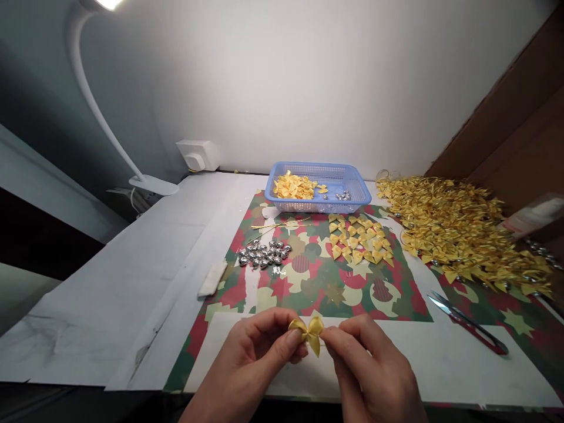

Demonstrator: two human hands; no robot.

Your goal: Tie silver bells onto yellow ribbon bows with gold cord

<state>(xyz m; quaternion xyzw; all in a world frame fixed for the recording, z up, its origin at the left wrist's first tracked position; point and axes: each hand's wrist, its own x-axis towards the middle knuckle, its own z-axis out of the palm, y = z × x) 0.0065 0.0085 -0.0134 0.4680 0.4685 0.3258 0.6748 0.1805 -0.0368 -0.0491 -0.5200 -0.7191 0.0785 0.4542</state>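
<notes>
A small yellow ribbon bow (307, 331) is held over the near edge of the table. My left hand (253, 358) pinches its left loop between thumb and fingers. My right hand (368, 364) pinches the bow's right side, fingers closed. Both hands hover above a white sheet (440, 358) on the patterned paper.
A blue basket (352, 185) with yellow pieces and silver beads stands at the back. Loose yellow bows (360, 239), a cluster of silver beads (263, 254), a big heap of finished bows (462, 232), red-handled snips (469, 323), gold wires (279, 225) and a white lamp base (154, 184) surround it.
</notes>
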